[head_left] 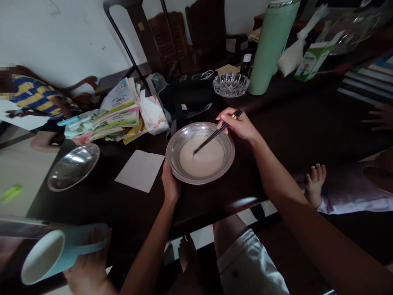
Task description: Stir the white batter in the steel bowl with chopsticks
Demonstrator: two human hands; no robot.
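Note:
A shiny metal bowl [174, 150] stands on the dark table in front of me, with a pale, milky liquid [208, 159] in it. My left hand [171, 185] grips the bowl's left side at the rim; part of its fingers is hidden below. Between the fingers of my right hand [241, 126] is a pair of black chopsticks [215, 134], slanting down to the left. Their tips reach into the liquid near the bowl's middle.
Left of the bowl lie a white paper sheet [140, 170] and another metal bowl [73, 168]. Another person's hand [89, 270] holds a light-blue mug [69, 246]. Behind stand booklets [118, 110], a glass ashtray [231, 85] and a green flask [270, 49]. A person's foot [315, 184] is at right.

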